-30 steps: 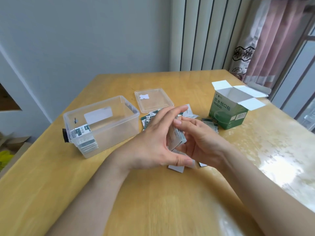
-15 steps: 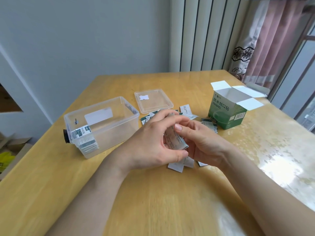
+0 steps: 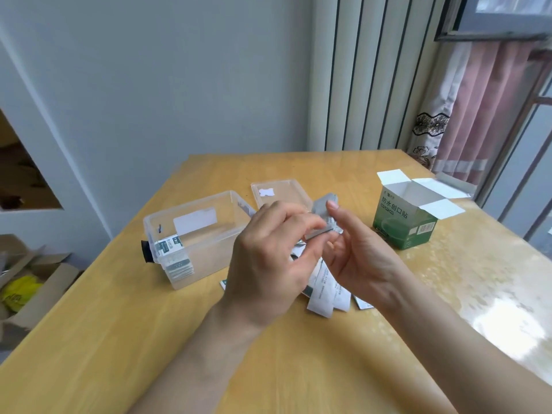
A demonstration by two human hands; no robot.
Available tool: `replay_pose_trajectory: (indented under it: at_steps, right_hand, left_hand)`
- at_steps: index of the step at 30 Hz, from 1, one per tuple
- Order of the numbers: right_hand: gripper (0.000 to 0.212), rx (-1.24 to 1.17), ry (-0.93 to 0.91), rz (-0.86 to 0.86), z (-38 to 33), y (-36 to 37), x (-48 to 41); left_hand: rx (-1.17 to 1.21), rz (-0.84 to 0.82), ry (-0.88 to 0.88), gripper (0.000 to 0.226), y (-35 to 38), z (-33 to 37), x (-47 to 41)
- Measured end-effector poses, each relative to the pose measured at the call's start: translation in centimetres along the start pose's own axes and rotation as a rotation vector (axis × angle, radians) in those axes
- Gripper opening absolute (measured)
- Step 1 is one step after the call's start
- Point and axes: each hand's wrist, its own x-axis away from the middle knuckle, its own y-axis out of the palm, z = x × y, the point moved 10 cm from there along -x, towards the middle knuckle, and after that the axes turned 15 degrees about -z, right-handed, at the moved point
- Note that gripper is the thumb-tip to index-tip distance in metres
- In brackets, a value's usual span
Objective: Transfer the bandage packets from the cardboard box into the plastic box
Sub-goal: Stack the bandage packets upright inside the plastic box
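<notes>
the left hand pinches a packet stack. the right hand grips it too, fingers half curled.

Green-and-white cardboard box, clear plastic box, yellowish wooden table, pink curtain.

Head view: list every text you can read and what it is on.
"防水创口贴": front of the green cardboard box.
Digits by the barcode on that box: too small.
Print on the packets in the plastic box: too small.
Print on the loose packets on the table and the held packets: blurred.
</notes>
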Motion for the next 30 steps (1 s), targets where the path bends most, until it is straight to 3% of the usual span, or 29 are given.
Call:
replay_pose_trajectory:
  at_steps: [4, 7, 11, 14, 16, 19, 23, 25, 28, 30]
  right_hand:
    - [0.054, -0.033, -0.024, 0.037, 0.8, 0.7, -0.5]
    - [0.047, -0.058, -0.035, 0.057, 1.1, 1.8, -1.0]
    - [0.022, 0.027, -0.094, 0.081, -0.1, 4.4, -2.8]
    - [0.021, 0.121, -0.1, 0.057, -0.2, 6.9, -5.3]
    - [0.021, 0.289, -0.093, 0.055, -0.5, 8.1, -7.1]
    - [0.024, 0.736, -0.045, 0.071, -0.8, 9.5, -10.3]
    - [0.025, 1.171, 0.193, 0.006, 1.5, 10.0, -14.5]
    - [0.024, 1.365, 0.383, -0.032, 3.7, 9.5, -15.9]
    - [0.026, 1.606, 0.599, -0.04, 5.7, 7.5, -17.1]
    - [0.038, 1.778, 0.702, -0.07, 7.0, 6.5, -17.8]
  left_hand:
    - [-0.213, 0.044, 0.102, 0.007, -1.3, 1.9, 0.8]
    - [-0.291, 0.041, 0.133, 0.008, -2.2, 1.7, 0.9]
    - [-0.245, 0.065, 0.082, 0.011, -4.3, -0.5, 0.6]
    - [-0.212, 0.073, 0.005, 0.013, -6.3, -2.9, 0.2]
    - [-0.062, 0.008, -0.054, 0.015, -7.2, -4.7, -0.2]
    - [0.192, -0.032, -0.259, 0.016, -9.1, -9.7, 0.7]
    - [0.006, -0.05, -0.683, 0.025, -10.4, -19.3, 3.8]
    - [0.076, -0.156, -0.813, 0.029, -9.0, -22.6, 4.9]
    - [0.212, -0.368, -0.849, 0.032, -5.7, -23.8, 5.4]
    - [0.18, -0.34, -0.811, 0.032, -5.5, -24.0, 5.5]
